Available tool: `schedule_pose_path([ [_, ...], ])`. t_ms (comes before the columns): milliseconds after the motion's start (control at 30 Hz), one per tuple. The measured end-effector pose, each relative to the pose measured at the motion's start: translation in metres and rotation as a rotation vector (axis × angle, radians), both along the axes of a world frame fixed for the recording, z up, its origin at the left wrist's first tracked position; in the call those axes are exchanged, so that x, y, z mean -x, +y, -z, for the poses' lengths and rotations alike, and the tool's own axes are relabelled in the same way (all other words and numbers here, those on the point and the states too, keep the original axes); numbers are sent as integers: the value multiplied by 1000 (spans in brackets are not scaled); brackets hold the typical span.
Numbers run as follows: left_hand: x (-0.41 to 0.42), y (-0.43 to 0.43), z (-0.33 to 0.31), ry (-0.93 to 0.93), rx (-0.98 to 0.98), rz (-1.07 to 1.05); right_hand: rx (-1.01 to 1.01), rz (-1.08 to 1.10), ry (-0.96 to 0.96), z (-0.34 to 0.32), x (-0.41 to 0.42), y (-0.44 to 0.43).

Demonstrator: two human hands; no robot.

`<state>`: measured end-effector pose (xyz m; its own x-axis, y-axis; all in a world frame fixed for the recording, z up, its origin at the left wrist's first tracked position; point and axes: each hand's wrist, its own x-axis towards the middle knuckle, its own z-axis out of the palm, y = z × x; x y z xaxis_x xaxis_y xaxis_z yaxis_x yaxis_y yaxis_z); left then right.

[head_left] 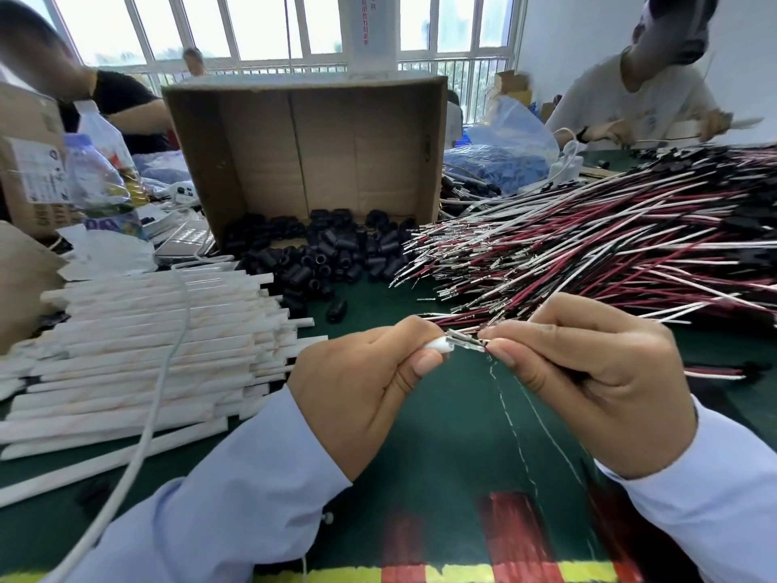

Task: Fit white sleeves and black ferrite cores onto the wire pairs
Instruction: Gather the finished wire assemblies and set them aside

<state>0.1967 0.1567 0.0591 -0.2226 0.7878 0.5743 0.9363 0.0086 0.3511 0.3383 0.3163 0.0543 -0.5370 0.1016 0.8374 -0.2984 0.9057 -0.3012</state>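
**A:** From the head camera, why does the left hand sit so close to the right hand?

**B:** It looks like a threading step. The fingers of the left hand are pinched on the end of a short white tubular sleeve, with its open mouth turned toward the right. The right hand's fingers are pressed together on a thin wire pair with metal crimp terminals, just behind the tips. Gripping that near the end probably keeps the limp wires stiff enough to aim.

**A:** Are the terminals inside the sleeve yet?

**B:** They touch its mouth; how far they have entered cannot be told. The rest of the pair trails down over the dark green desk.

**A:** And the supplies?

**B:** All lie within reach. The stack of long white flat sleeves lies on the left, a loose heap of black cylindrical ferrite cores spills from an open brown cardboard box tipped on its side straight ahead, and the big bundle of red, black and white wire pairs fans out on the right with terminals pointing inward. No core is on the held pair, so that step likely follows.
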Motion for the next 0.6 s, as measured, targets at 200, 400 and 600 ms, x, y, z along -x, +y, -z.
schedule_pose_path([
  [200, 0, 0, 2, -35, -22, 24, -64, 40, 34, -1, -2, -3],
  [400, -1, -2, 2, -28, -34, 26, -70, 31, 0, 1, -3, -3],
  [600, -1, -3, -2, 124, -15, -19, -51, 1, -136, 0, -4, 4],
])
